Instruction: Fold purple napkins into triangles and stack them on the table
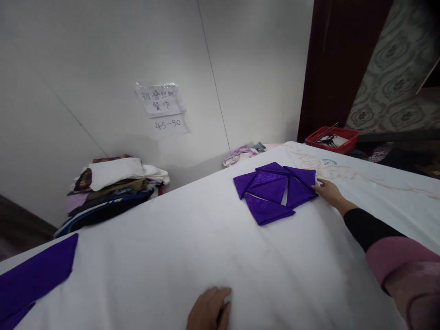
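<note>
Several purple folded cloth napkins point(270, 187) lie in a ring on the white-covered table, their pointed ends overlapping around a middle piece. Small gaps between them let the white cloth show. My right hand point(328, 190) reaches in from the right and has its thumb and finger at the edge of the rightmost purple napkin point(299, 190). Low in the middle of the view, my left hand point(209, 309) rests on the white tablecloth point(165, 266), fingers bent and thumb a little apart, with nothing seen in it. More purple cloth point(37, 279) lies at the left edge, partly out of view.
Behind the table's left side is a pile of folded clothes point(113, 183). A handwritten paper sign point(163, 107) is fixed to the pale wall. Crumpled light fabric point(242, 155) lies by the far edge. At the back right stands a red basket point(349, 145) containing dark items.
</note>
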Action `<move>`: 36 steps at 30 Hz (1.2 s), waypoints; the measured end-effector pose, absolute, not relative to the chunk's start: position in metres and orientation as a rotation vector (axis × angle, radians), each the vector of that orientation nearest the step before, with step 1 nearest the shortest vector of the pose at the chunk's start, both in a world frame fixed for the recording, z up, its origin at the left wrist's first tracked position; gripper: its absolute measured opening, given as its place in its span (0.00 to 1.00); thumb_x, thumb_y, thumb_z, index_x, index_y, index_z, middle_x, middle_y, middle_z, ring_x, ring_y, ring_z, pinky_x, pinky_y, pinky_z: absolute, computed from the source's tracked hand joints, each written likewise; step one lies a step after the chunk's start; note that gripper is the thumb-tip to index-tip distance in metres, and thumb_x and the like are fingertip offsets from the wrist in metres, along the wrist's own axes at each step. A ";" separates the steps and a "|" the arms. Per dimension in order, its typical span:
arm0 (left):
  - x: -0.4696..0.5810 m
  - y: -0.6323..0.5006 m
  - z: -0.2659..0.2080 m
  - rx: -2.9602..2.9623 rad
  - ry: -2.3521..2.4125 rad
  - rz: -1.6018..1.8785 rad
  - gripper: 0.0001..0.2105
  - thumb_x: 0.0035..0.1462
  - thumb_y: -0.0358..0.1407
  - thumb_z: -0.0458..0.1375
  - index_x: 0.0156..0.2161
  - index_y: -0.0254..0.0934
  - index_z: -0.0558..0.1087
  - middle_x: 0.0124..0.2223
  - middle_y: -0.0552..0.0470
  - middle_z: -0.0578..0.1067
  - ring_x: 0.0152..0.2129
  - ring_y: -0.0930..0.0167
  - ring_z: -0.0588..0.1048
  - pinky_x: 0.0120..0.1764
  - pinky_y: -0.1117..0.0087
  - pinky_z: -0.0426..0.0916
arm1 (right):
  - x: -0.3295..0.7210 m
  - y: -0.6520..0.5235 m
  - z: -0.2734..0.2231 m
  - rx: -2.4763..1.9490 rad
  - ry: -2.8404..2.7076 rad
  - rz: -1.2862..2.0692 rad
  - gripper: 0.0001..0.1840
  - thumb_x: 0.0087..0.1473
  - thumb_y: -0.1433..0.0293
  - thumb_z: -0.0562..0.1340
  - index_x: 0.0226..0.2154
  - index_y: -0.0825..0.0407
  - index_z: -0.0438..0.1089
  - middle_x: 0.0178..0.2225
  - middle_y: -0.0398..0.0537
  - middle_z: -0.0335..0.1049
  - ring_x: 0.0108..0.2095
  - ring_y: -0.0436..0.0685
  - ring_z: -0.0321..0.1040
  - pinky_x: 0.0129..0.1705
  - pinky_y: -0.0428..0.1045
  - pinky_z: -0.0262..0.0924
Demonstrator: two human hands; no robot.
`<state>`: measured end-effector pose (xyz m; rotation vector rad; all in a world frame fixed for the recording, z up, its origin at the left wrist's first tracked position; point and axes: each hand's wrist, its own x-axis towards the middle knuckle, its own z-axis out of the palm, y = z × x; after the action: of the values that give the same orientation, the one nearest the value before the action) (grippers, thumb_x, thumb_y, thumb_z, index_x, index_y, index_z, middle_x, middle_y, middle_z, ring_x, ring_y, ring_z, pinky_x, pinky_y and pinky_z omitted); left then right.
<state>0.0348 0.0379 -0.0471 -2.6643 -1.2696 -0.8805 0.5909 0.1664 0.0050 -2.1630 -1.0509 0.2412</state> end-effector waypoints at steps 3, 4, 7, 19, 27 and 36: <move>0.041 0.036 -0.028 -2.749 -1.246 -0.848 0.11 0.58 0.37 0.51 0.44 0.43 0.71 0.34 0.50 0.78 0.32 0.68 0.77 0.38 0.68 0.74 | 0.579 0.141 0.002 -2.095 -1.035 0.162 0.27 0.46 0.61 0.59 0.48 0.57 0.68 0.50 0.60 0.68 0.48 0.67 0.65 0.49 0.59 0.59; 0.043 0.035 -0.021 -2.775 -1.245 -0.845 0.10 0.58 0.36 0.51 0.44 0.43 0.71 0.34 0.50 0.77 0.32 0.68 0.77 0.37 0.68 0.74 | 0.573 0.132 0.001 -2.070 -1.040 0.135 0.27 0.46 0.62 0.59 0.48 0.57 0.68 0.51 0.60 0.66 0.50 0.67 0.64 0.50 0.59 0.58; 0.052 0.029 -0.004 -2.820 -1.317 -0.879 0.09 0.58 0.35 0.51 0.42 0.41 0.72 0.32 0.51 0.76 0.30 0.69 0.76 0.36 0.67 0.74 | 0.545 0.104 -0.001 -1.979 -1.080 0.099 0.25 0.48 0.62 0.57 0.48 0.55 0.67 0.56 0.58 0.61 0.53 0.65 0.60 0.51 0.58 0.59; -0.085 0.085 0.005 -2.343 -1.887 -0.778 0.14 0.54 0.35 0.52 0.46 0.37 0.71 0.49 0.45 0.74 0.48 0.63 0.71 0.51 0.59 0.66 | 0.303 -0.013 0.009 -1.199 -2.165 0.416 0.16 0.58 0.66 0.53 0.48 0.47 0.68 0.58 0.51 0.59 0.60 0.59 0.50 0.58 0.61 0.52; -0.200 0.087 0.033 -1.683 -2.469 -0.388 0.19 0.57 0.33 0.51 0.54 0.32 0.64 0.61 0.38 0.60 0.58 0.59 0.58 0.56 0.54 0.56 | 0.175 -0.028 0.057 -0.603 -2.573 0.786 0.18 0.56 0.71 0.55 0.49 0.52 0.68 0.56 0.52 0.63 0.59 0.57 0.53 0.59 0.55 0.52; -0.259 0.102 0.020 -1.341 -2.583 -0.276 0.24 0.59 0.35 0.50 0.60 0.30 0.57 0.65 0.37 0.52 0.62 0.59 0.48 0.59 0.54 0.48 | 0.112 -0.004 -0.020 -0.518 -2.622 0.685 0.28 0.57 0.65 0.55 0.60 0.37 0.54 0.62 0.43 0.50 0.60 0.63 0.50 0.59 0.64 0.50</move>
<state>-0.2586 0.1024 0.0204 -1.3408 -2.5834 -0.2760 0.1117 -0.0037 -0.0203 -0.5183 -2.6224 0.6850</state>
